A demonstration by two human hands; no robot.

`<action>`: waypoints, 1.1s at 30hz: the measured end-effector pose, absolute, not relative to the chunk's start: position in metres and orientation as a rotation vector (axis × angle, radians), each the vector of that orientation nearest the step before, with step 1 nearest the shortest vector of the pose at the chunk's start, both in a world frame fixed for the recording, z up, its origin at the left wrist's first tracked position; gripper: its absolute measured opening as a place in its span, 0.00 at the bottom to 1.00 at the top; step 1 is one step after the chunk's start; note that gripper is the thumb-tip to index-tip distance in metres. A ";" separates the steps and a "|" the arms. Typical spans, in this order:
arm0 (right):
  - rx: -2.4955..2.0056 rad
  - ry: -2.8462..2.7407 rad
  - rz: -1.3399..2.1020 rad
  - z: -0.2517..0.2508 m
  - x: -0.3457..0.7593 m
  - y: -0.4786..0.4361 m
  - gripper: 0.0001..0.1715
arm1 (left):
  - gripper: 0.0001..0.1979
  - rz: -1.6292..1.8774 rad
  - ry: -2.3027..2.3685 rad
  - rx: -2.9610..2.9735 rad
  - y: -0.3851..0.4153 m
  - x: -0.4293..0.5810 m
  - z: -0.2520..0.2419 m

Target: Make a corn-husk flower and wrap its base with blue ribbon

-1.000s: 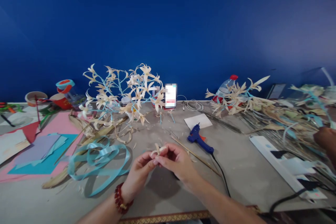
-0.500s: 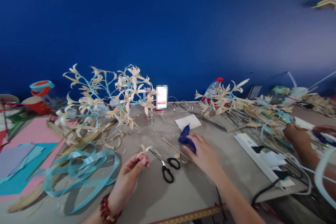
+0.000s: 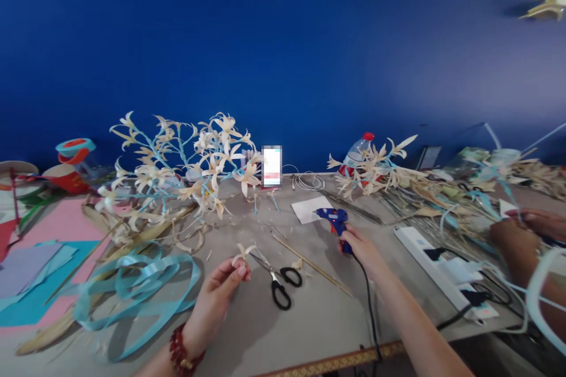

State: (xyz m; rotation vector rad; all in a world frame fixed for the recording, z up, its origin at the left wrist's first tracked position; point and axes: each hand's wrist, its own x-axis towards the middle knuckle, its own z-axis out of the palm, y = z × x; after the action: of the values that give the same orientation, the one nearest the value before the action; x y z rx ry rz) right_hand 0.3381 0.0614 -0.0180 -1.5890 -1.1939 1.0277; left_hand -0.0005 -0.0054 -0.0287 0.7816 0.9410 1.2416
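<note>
My left hand [image 3: 223, 285] pinches a small cream flower [image 3: 243, 252] by its base, petals pointing up. Wrapped in my right hand [image 3: 357, 245] is the handle of a blue glue gun [image 3: 335, 218]; its nozzle points left over a white card [image 3: 305, 210], and a black cord runs down from the handle. Black-handled scissors [image 3: 282, 283] lie partly open just right of my left hand. A thin tan stick [image 3: 312, 265] rests on the table between the two hands.
Cream flowers on blue stems [image 3: 177, 159] stand at the back left. Looped blue ribbon [image 3: 132, 300] lies left of my left hand. A white power strip [image 3: 435, 271] sits at the right. Beyond it, a co-worker's hands [image 3: 515, 235] handle a blue-wrapped stem. A phone [image 3: 271, 166] stands against the wall.
My right hand has taken up the glue gun from the table and turned it upright, nozzle to the left. My left hand stays put with the flower. The co-worker's hands have shifted.
</note>
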 end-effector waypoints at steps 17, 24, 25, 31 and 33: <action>-1.101 -1.978 0.534 -0.001 0.230 -0.034 0.16 | 0.10 1.216 0.810 0.631 -0.006 0.000 -0.029; -1.066 -2.074 0.400 0.000 0.221 -0.027 0.11 | 0.10 1.198 0.792 0.628 -0.006 -0.001 -0.029; -1.074 -2.077 0.395 -0.001 0.221 -0.027 0.11 | 0.10 1.199 0.788 0.628 -0.006 -0.001 -0.029; -1.087 -2.068 0.370 -0.009 0.220 -0.026 0.13 | 0.09 1.193 0.758 0.635 -0.006 -0.001 -0.029; -1.089 -2.069 0.373 -0.011 0.220 -0.026 0.13 | 0.08 1.194 0.750 0.632 -0.006 -0.001 -0.028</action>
State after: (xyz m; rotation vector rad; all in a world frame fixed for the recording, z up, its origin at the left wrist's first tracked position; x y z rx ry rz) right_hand 0.2197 -0.0258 -0.0106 -1.0887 -2.0688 0.3731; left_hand -0.0008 -0.0064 -0.0279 0.6318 0.7496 1.1938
